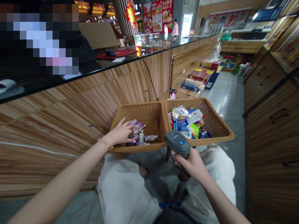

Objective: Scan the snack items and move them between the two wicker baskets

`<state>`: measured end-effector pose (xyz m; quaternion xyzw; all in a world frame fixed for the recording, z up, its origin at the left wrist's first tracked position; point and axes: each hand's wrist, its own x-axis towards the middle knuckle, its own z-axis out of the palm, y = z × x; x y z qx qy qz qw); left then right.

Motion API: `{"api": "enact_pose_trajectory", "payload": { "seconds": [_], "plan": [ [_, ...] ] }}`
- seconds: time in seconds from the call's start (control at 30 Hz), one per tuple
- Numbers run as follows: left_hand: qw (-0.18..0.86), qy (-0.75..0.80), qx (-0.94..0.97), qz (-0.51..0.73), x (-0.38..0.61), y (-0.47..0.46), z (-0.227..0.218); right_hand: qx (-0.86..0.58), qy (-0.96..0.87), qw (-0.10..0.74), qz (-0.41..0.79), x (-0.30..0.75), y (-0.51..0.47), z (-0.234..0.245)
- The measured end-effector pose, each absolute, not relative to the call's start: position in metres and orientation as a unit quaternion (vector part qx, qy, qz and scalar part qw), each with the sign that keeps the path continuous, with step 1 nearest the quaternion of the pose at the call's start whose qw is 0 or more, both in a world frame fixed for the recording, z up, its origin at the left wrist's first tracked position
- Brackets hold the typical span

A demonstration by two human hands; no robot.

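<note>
My left hand (121, 132) reaches into the left wicker basket (140, 107), its fingers apart over small wrapped packets (140, 137) in purple and silver. A purple packet (133, 122) lies right by its fingertips; whether they touch is hard to make out. In my right hand (192, 163) is a dark grey barcode scanner (177, 143) with a blue light on top, held by its handle in front of the right wicker basket (219, 130). That basket holds several colourful packets, among them a blue box (183, 125) and a white label with a barcode (195, 116).
A wood-grain counter (130, 77) with a dark glass top runs along the left, and a black cable hangs down its front. A phone (173, 94) stands behind the baskets. Boxes (201, 76) are stacked farther back. Wooden drawers (271, 140) line the right side.
</note>
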<state>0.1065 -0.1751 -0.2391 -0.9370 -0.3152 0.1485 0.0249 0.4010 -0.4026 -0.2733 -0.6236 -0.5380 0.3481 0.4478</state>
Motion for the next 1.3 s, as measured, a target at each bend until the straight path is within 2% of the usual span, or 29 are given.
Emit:
{"api": "enact_pose_trajectory", "payload": {
  "seconds": [0.27, 0.6, 0.7, 0.83, 0.9, 1.1, 1.3],
  "plan": [
    [0.062, -0.337, -0.935, 0.094, 0.079, -0.17, -0.246, -0.622, -0.54, 0.444, 0.353, 0.401, -0.402, -0.277],
    [0.017, -0.386, -0.92, -0.067, 0.085, -0.166, -0.237, -0.623, -0.538, 0.447, 0.35, 0.399, -0.402, -0.277],
    [-0.041, -0.44, -0.893, -0.088, 0.099, -0.166, -0.236, -0.622, -0.535, 0.447, 0.357, 0.399, -0.402, -0.277],
    [-0.15, -0.485, -0.861, -0.039, 0.113, -0.161, -0.245, -0.621, -0.535, 0.442, 0.363, 0.4, -0.403, -0.276],
    [-0.171, -0.496, -0.851, -0.015, 0.115, -0.158, -0.25, -0.624, -0.538, 0.441, 0.357, 0.401, -0.403, -0.275],
    [-0.096, -0.483, -0.869, 0.055, 0.11, -0.156, -0.255, -0.625, -0.54, 0.444, 0.347, 0.403, -0.402, -0.276],
    [-0.064, -0.44, -0.889, 0.113, 0.105, -0.165, -0.25, -0.622, -0.545, 0.441, 0.35, 0.401, -0.402, -0.278]
  ]
}}
